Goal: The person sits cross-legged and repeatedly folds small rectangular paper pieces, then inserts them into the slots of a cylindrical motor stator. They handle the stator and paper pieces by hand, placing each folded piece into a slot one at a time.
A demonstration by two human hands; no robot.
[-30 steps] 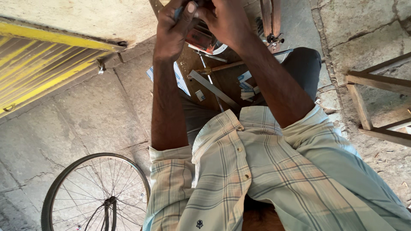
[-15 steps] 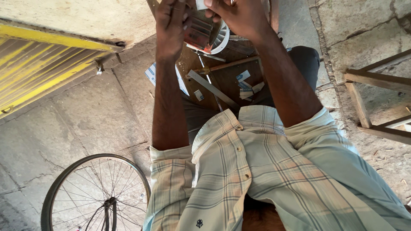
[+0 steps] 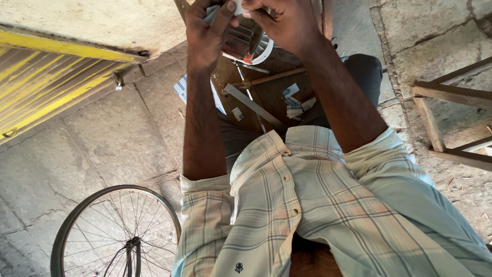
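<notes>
Both hands on one small metal part.
We gripped the metal part between left hand and right hand, above the wooden board's far edge.

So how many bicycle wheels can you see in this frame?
1. A spoked bicycle wheel stands on the stone floor at the lower left, beside the person's checked shirt; its bottom is cut off by the frame edge. Others may lie out of view.
</notes>
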